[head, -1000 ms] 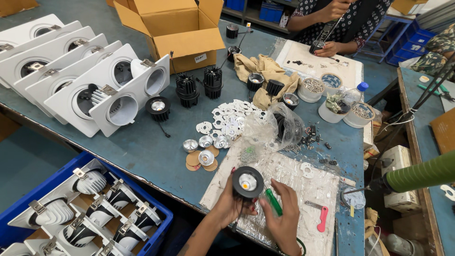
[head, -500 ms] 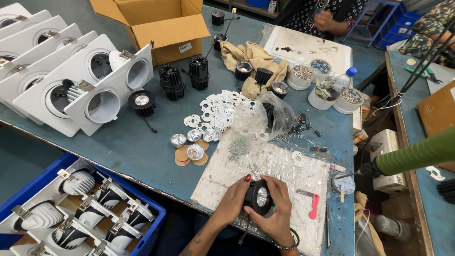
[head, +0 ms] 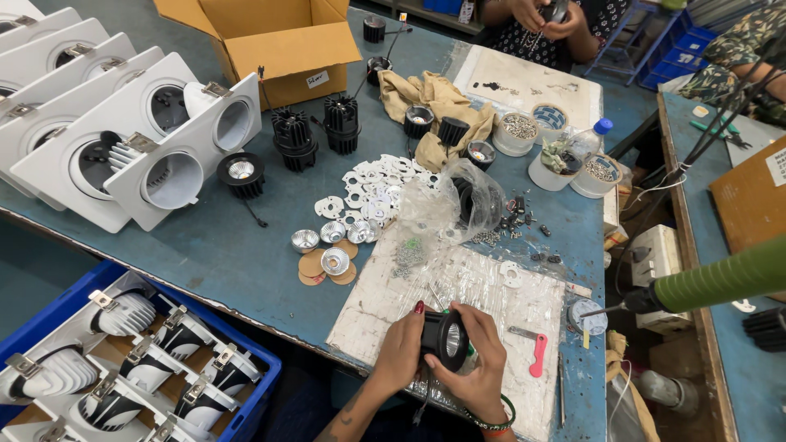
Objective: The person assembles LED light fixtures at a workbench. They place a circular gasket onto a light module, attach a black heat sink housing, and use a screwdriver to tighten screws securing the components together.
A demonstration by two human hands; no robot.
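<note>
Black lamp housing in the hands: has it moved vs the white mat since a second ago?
Yes. The black lamp housing has come toward the near edge of the white mat, held by both hands.

Blue crate (head: 254,385) cut off at bottom-left, co-worker's upper body (head: 540,24) cropped.

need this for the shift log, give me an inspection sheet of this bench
surface: blue table, worn white sheet under the hands
job's things: black lamp housing held by both hands
clutter: white discs, small reflectors, plastic bag, screw tubs, red tool
grippers: left hand and right hand grip the housing
cables: thin leads at the cardboard box
surroundings: blue crate of fittings, another person opposite
</note>
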